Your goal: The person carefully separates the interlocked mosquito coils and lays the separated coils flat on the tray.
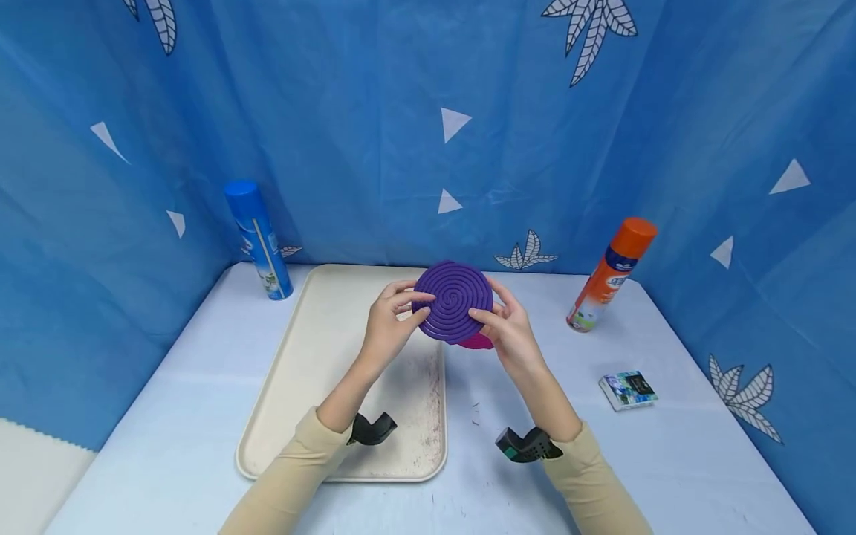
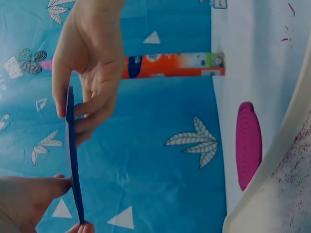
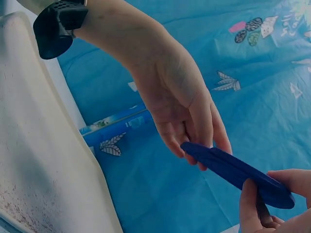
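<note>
Head view showed my left hand [image 1: 388,325] and right hand [image 1: 508,332] pinching the purple spiral coil disc [image 1: 452,301] upright above the cream plastic tray's [image 1: 321,371] far edge. Light, even fingertip pressure seemed wisest; it looked brittle.

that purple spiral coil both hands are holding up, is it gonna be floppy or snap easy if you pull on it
The purple spiral coil probably stays stiff: edge-on in the left wrist view it reads as a straight thin disc, no sag. It looks light, since the left hand and right hand hold it by fingertips alone at the rim. Its thin rings with gaps between suggest it is brittle, so pulling could snap it.
</note>
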### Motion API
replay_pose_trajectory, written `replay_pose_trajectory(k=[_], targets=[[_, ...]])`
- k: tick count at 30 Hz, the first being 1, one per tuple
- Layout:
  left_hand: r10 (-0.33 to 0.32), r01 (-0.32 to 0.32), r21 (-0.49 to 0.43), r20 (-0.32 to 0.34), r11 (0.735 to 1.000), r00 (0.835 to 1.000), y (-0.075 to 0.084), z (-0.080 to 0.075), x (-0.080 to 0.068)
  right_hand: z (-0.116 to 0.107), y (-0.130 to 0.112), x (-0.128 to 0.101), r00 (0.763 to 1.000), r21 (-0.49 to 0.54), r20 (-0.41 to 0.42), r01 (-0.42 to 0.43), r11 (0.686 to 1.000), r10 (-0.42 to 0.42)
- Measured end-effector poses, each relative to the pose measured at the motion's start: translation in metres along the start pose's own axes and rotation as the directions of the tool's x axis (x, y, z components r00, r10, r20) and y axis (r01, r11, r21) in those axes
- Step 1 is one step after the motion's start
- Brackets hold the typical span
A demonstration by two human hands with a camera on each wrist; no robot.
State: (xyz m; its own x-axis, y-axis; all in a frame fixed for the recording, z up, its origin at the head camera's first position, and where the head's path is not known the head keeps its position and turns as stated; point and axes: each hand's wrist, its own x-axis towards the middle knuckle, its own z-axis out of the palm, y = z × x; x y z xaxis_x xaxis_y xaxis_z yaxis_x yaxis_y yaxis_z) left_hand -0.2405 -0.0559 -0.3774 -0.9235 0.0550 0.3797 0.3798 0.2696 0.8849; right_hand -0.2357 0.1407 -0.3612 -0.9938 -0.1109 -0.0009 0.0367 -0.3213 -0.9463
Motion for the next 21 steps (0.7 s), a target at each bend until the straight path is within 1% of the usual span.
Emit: replay_pose_trajectory(k=[1, 2, 5, 8, 13, 15, 18, 21], targets=[[0.035, -0.035, 0.035, 0.011, 0.999, 0.999, 0.001, 0.001, -0.001, 0.001, 0.000, 0.000, 1.000, 0.006, 0.003, -0.004, 1.000, 0.004], [0.055, -0.056, 0.063, 0.022, 0.996, 0.998, 0.001, 0.002, -0.001, 0.001, -0.001, 0.000, 1.000, 0.003, 0.009, -0.007, 1.000, 0.007], [0.074, -0.079, 0.101, 0.051, 0.992, 0.996, 0.003, 0.005, -0.004, 0.005, -0.002, -0.001, 0.999, -0.001, 0.030, -0.024, 1.000, 0.024], [0.064, -0.072, 0.112, 0.071, 0.991, 0.995, 0.004, 0.008, -0.006, 0.007, -0.003, -0.003, 0.997, -0.018, 0.055, -0.050, 0.999, 0.051], [0.048, -0.058, 0.116, 0.091, 0.992, 0.995, 0.005, 0.010, -0.006, 0.007, -0.003, -0.004, 0.993, -0.029, 0.106, -0.055, 0.998, 0.058], [0.043, -0.051, 0.110, 0.080, 0.993, 0.996, 0.006, 0.011, -0.005, 0.006, -0.003, -0.003, 0.990, -0.029, 0.134, -0.048, 0.998, 0.051], [0.029, -0.032, 0.054, 0.046, 0.998, 0.998, 0.007, 0.011, -0.004, 0.004, -0.005, -0.003, 0.985, -0.024, 0.164, -0.056, 0.998, 0.059], [0.006, -0.006, -0.014, 0.002, 1.000, 1.000, 0.006, 0.010, -0.003, 0.003, -0.006, -0.003, 0.979, 0.031, 0.195, -0.067, 0.997, 0.060]])
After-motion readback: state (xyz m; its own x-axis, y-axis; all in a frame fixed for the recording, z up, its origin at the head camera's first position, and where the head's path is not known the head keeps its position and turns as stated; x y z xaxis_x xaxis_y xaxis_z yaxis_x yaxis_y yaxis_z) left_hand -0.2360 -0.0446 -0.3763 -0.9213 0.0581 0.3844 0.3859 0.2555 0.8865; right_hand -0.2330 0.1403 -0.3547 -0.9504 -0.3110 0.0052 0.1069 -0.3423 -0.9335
